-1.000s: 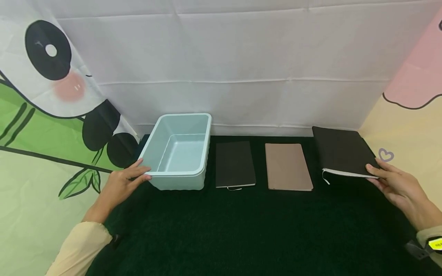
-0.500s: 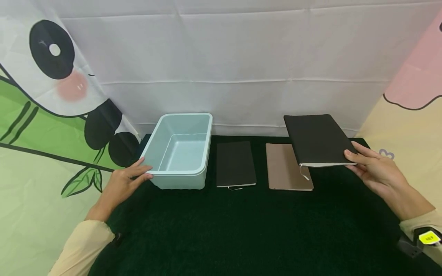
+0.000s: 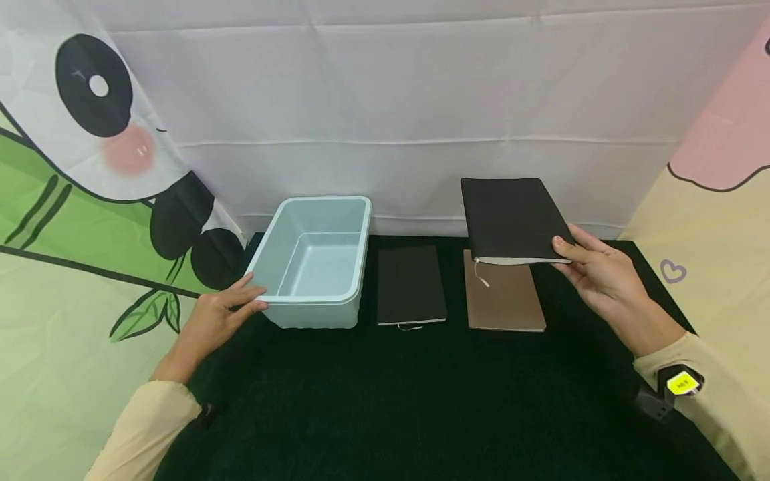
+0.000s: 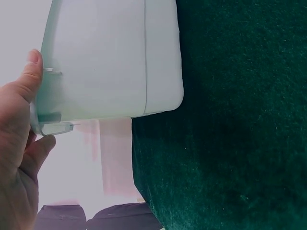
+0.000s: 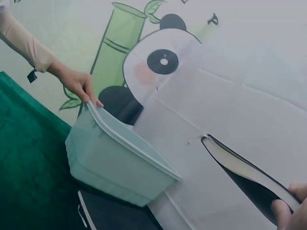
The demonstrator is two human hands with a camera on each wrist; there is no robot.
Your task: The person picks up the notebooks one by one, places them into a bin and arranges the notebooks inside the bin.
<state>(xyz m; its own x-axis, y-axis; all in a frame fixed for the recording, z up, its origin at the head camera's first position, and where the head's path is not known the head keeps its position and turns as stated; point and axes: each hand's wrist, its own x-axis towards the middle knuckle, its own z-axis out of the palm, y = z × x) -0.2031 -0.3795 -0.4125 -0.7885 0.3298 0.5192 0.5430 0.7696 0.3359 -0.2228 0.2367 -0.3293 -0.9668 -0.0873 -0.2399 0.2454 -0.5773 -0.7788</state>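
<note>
My right hand [image 3: 604, 277] pinches a black notebook [image 3: 511, 217] by its near right corner, thumb on top and fingers beneath. The notebook is raised above the table, and its white ribbon bookmark [image 3: 482, 275] dangles from the near left corner. Below it lies a brown notebook [image 3: 505, 304], its far part covered in the head view. My left hand [image 3: 219, 317] grips the near left corner of a light blue plastic bin [image 3: 313, 314]; in the left wrist view the thumb [image 4: 31, 76] lies along its rim. The bin's visible inside holds nothing.
A second, smaller black notebook [image 3: 411, 284] lies between the bin and the brown notebook. Everything stands on a dark green cloth [image 3: 391, 401]. A white fabric backdrop [image 3: 409, 100] rises right behind, with printed cartoon panels at both sides.
My right hand has lifted the black notebook from the right side and carried it left and up, over the brown notebook. My left hand stays on the bin.
</note>
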